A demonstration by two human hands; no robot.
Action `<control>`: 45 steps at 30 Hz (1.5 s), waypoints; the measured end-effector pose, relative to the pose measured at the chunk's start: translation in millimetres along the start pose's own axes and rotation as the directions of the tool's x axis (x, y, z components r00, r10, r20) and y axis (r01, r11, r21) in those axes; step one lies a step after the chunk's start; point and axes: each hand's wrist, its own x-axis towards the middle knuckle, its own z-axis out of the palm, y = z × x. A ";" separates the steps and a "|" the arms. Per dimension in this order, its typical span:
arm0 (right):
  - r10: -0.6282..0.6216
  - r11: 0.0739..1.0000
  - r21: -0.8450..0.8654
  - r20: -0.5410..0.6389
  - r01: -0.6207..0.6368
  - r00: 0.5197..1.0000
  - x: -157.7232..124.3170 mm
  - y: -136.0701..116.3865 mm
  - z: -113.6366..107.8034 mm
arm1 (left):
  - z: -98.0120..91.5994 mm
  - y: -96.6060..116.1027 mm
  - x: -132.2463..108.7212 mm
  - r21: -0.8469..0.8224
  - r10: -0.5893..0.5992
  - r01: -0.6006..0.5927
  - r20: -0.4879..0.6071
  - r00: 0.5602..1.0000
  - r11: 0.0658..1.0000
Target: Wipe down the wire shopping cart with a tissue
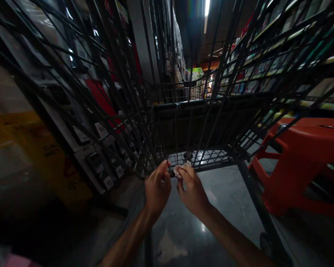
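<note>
A dark wire shopping cart [200, 126] fills the view, its basket rising in front of me. My right hand [193, 189] pinches a crumpled whitish tissue or cloth [179, 171] against the lower wires of the basket. Just left of it, my left hand [158, 188] is closed, with curled fingers at the same lower edge of the cart. Its fingertips seem to grip a wire there, partly hidden by the hand itself. A small gap separates the two hands.
An orange plastic stool [303, 148] stands close on the right, beside the cart frame. A yellow caution sign [58, 159] is at left, near hanging packaged goods [98, 168]. Stocked shelves [267, 55] line the right side. Shiny grey floor [222, 196] shows under the cart.
</note>
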 end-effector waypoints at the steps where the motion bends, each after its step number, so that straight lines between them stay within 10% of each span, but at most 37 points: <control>1: -0.009 1.000 -0.024 0.030 0.009 1.000 -0.2 -0.3 -1.7 | 0.0 -0.4 0.0 -0.001 0.012 -0.012 -0.005 1.000 1.000; 20: -0.008 0.972 -0.229 0.193 0.053 0.981 1.1 30.1 -47.6 | -5.6 -2.3 2.3 0.012 0.116 -0.116 0.018 0.993 0.993; 31: 0.144 0.931 -0.340 0.000 -0.135 0.990 -1.8 67.3 -95.6 | -8.9 1.2 7.2 -0.019 0.063 -0.062 0.066 0.996 0.998; 45: 0.094 0.982 -0.142 -0.204 -0.124 0.975 17.5 30.8 -106.2 | -34.7 -11.5 8.2 -0.080 0.117 -0.108 0.112 0.987 0.991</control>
